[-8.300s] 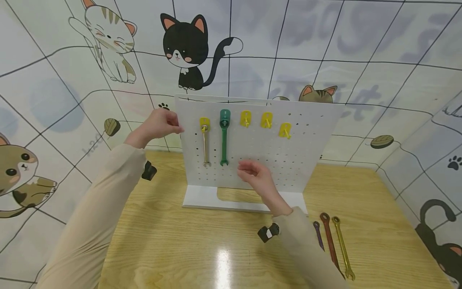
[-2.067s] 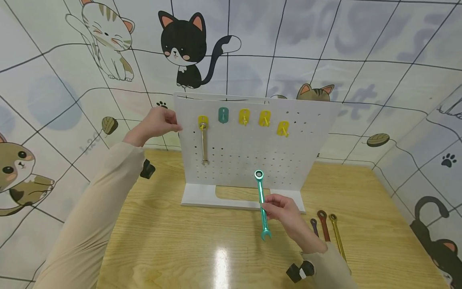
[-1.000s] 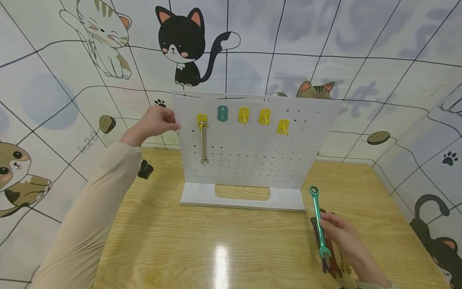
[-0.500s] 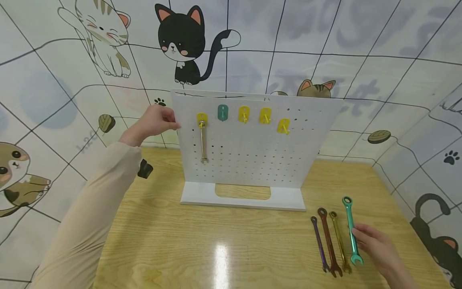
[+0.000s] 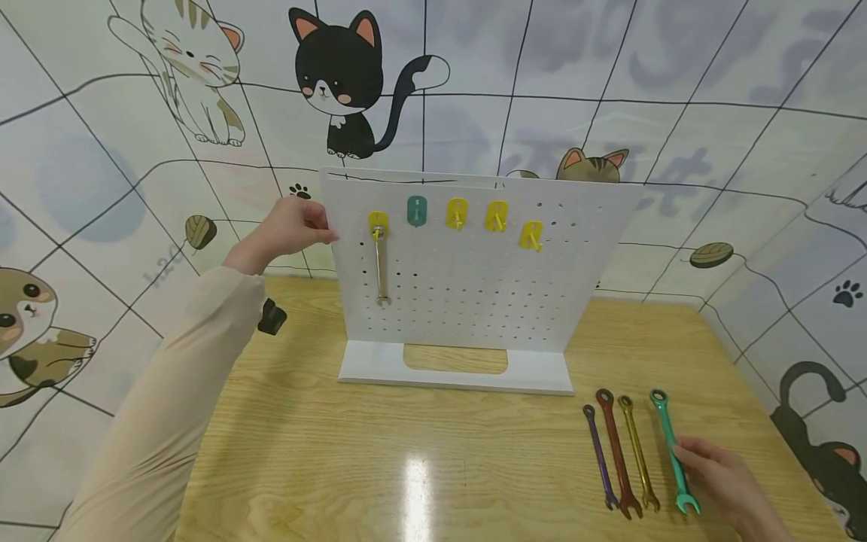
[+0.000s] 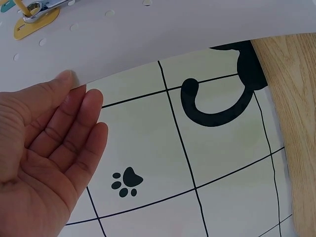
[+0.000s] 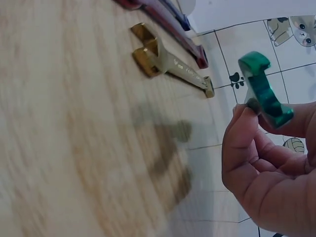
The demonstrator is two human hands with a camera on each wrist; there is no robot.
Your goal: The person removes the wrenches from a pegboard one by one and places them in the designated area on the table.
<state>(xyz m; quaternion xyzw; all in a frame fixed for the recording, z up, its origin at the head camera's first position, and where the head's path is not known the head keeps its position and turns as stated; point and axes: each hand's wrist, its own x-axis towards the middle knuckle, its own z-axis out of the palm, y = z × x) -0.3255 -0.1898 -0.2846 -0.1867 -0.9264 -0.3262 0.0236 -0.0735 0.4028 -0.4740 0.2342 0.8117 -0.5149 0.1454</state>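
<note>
My left hand (image 5: 287, 229) pinches the left edge of a white pegboard (image 5: 467, 278), thumb in front and fingers behind, as the left wrist view shows. At the table's right side, my right hand (image 5: 725, 478) holds a green combination wrench (image 5: 666, 425) between thumb and fingers. In the right wrist view, the wrench's open end (image 7: 266, 91) points at the camera and stands a little above the wood. Left of it lie a gold wrench (image 5: 637, 448), a red-brown wrench (image 5: 615, 444) and a purple wrench (image 5: 599, 452), roughly parallel. A silver wrench (image 5: 381, 263) hangs on the board's leftmost yellow hook.
A bare green hook (image 5: 417, 211) and three bare yellow hooks, one of them the lower right hook (image 5: 531, 235), sit along the board's upper part. The board stands on a white base (image 5: 454, 382) on the wooden table (image 5: 406, 459). Behind rises a cat-patterned wall covering (image 5: 474, 128).
The green wrench hung on the green hook; my right hand has taken it off, carried it right past the other wrenches and lowered it. My left hand has stayed on the board's edge.
</note>
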